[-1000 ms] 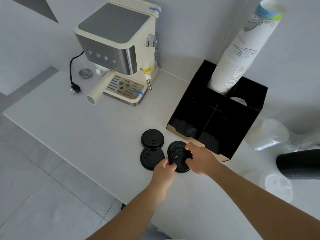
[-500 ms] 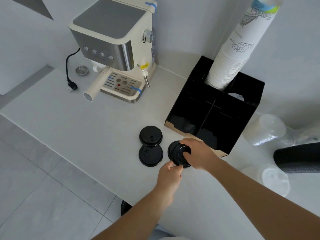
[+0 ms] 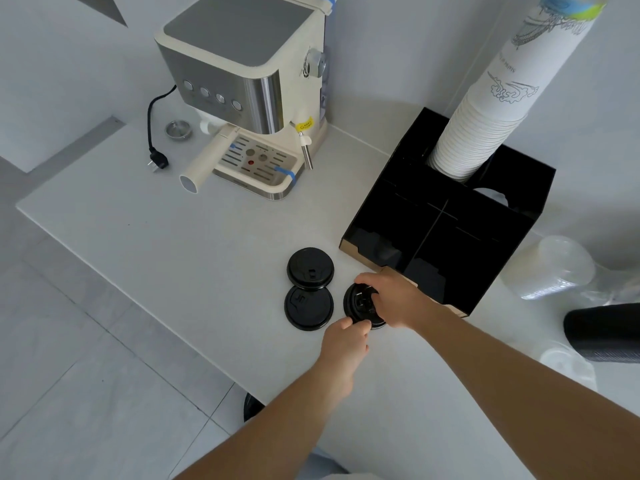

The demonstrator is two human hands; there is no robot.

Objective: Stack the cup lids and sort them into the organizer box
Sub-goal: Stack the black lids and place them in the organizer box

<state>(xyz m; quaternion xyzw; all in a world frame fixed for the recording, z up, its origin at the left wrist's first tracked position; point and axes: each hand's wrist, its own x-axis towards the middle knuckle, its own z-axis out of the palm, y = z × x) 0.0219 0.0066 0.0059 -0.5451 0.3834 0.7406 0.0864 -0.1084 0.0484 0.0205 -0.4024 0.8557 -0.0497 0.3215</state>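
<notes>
A small stack of black cup lids (image 3: 358, 303) sits on the white counter, just in front of the black organizer box (image 3: 446, 237). My right hand (image 3: 398, 299) grips the stack from the right and above. At the stack's near edge my left hand (image 3: 346, 341) pinches it with thumb and fingers. Two more black lids lie to the left: one further back (image 3: 310, 266), overlapping one nearer (image 3: 308, 307). The organizer's front compartments look dark; a tall stack of white paper cups (image 3: 485, 119) stands in a back one.
A cream espresso machine (image 3: 249, 95) stands at the back left with its plug (image 3: 157, 162) and a small metal basket (image 3: 178, 129) beside it. Clear plastic cups (image 3: 550, 268) and a black cup stack (image 3: 602, 332) lie at the right. The counter's edge runs diagonally at the left.
My left hand slid from the stack's left side to its near edge. My right hand settled over the stack's right side. The view shifted slightly.
</notes>
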